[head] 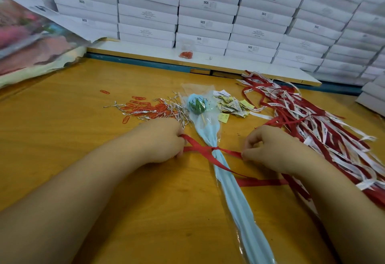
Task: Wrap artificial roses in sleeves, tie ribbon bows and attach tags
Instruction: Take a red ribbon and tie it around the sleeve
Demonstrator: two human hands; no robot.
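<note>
One red ribbon (200, 149), tied round one sleeved rose (239, 203), is pinched in both grips: left hand (164, 141), right hand (268, 149).

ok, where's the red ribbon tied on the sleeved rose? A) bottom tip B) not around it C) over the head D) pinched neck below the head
D: the red ribbon cinches the blue sleeve below the rose head; the left hand and right hand each grip it.
</note>
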